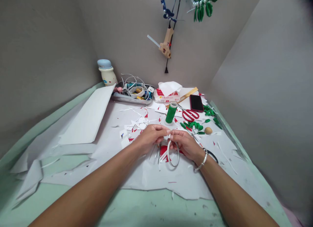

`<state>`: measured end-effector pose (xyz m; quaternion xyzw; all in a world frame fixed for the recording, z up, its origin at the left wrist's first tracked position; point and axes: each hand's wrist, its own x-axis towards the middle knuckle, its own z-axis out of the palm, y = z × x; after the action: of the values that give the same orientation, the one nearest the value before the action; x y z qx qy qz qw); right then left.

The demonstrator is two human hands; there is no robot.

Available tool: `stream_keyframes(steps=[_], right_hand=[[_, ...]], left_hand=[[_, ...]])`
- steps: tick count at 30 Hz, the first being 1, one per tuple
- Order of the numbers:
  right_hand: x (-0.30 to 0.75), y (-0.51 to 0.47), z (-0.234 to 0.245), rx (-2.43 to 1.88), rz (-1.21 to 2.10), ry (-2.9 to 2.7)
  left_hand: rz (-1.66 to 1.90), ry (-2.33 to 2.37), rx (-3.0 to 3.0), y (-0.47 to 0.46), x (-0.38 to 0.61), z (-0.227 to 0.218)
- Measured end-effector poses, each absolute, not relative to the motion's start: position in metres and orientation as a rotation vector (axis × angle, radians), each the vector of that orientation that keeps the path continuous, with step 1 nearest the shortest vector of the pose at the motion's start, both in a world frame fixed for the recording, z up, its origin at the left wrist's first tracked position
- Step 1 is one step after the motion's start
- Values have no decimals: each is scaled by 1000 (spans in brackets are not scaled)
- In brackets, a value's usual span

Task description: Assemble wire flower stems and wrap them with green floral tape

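One view only, worn on the head: looks forward and down, close over left hand (pixel 151 137) and right hand (pixel 187 145) mid-frame, table (pixel 137 207) beneath, back wall (pixel 137 35) straight ahead.

**Inspector A:** Any legible markings on the work surface?

**Inspector B:** None confirmed. The tissue pack (pixel 167 96) carries red print, too small to read. The cream bottle (pixel 107 75) bears small coloured marks, but no letters can be made out.

**Inspector A:** And the smartphone (pixel 196 102)?

**Inspector B:** Dark face, nothing readable.

matt white paper sheet (pixel 156 175) | glossy metal tray (pixel 127 99) | shiny metal bangle (pixel 202 160)
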<state>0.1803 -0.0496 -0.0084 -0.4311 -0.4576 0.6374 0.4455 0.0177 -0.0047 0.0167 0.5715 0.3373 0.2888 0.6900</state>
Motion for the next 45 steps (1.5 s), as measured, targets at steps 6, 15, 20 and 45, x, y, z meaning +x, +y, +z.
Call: stream_keyframes(steps=[6,15,20,45], right_hand=[[181,-49,-10,-1075,1540,-1172],[183,-48,-6,-1086,1510,-1172],[187,-50,12,-1347,1169,-1409],[241,-73,47,-2684,452,-2237]], left_hand=[[618,772,1338,-3,20,15],[616,665,1281,-3,19,18],[660,683,1180,0,19,19],[695,663,1155,5,19,20]])
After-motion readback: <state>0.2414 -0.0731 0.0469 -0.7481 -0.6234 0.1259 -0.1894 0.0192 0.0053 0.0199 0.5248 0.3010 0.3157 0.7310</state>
